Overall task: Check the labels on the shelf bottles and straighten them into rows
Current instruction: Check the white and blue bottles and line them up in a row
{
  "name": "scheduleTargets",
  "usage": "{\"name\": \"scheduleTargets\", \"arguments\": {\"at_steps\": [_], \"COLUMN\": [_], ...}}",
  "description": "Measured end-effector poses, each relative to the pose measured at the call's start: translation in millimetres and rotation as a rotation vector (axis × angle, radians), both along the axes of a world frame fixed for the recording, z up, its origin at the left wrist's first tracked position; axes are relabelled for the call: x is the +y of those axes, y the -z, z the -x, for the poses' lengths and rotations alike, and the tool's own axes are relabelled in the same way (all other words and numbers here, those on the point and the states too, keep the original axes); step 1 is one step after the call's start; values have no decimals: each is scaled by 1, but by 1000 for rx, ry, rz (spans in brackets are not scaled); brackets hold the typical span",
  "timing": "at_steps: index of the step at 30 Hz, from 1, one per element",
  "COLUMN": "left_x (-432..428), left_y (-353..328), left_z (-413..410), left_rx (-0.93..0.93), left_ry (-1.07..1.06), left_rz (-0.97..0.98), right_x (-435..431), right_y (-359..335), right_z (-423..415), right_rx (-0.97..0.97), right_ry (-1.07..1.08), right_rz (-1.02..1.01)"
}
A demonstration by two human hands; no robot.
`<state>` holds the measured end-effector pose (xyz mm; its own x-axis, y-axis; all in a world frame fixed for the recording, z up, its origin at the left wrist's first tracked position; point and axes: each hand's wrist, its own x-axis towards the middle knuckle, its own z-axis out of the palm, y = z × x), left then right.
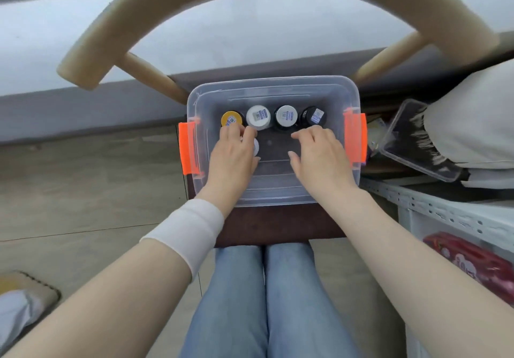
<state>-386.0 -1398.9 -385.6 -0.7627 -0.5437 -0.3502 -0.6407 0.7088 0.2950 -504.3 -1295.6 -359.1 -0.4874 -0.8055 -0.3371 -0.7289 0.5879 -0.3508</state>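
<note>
Left hand: the left hand (236,153) reaches into the near-left part of the clear bin (272,82), palm down, fingers curled over the 5th bottle (255,146) and gripping it. A white wristband (189,232) sits on the forearm.
Right hand: the right hand (319,154) is palm down inside the bin's right half, fingers loosely bent and apart, holding nothing.
Bin: lidless, with 1 orange latch (187,147) on its left end and 1 more on its right, resting on a dark brown seat (275,227).
Bottles: 4 stand upright in 1 row along the bin's far wall. From left, they are the yellow-capped bottle (231,118), white-capped bottle (258,117), grey-capped bottle (286,116) and black-capped bottle (313,115). Each cap carries a small printed sticker.
Hard to see: the sticker print is too small to read. The 5th bottle shows only a sliver of white cap.
</note>
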Motion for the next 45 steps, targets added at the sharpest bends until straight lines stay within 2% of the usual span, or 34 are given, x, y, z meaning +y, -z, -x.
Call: {"name": "scheduleTargets", "arguments": {"at_steps": [2, 5, 10, 17, 21, 28, 34, 39, 45], "left_x": [1, 9, 47, 145, 218, 363, 476, 523, 543], "left_y": [-29, -86, -182, -319, -372, -417, -429, -425, -412], "left_z": [1, 5, 7, 17, 32, 70, 99, 120, 141], "left_rx": [-23, -57, -144, 32, 133, 285, 289, 254, 210], "left_ry": [57, 120, 462, 824, 1009, 1252, 1365, 1392, 1437], "left_rz": [69, 61, 147, 271, 351, 397, 411, 393, 358], "right_x": [7, 26, 87, 213, 299, 439, 537, 579, 589], "right_y": [-26, -74, -156, -275, -336, -392, -406, -402, -388], "right_z": [-1, -6, -33, -81, -88, -103, -97, -84, -65], "right_rx": [16, 56, 184, 258, 358, 530, 515, 459, 388], "right_ry": [14, 57, 173, 483, 710, 981, 1101, 1117, 1097], "right_rz": [21, 30, 3, -40, -62, -67, -229, -301, -318]}}
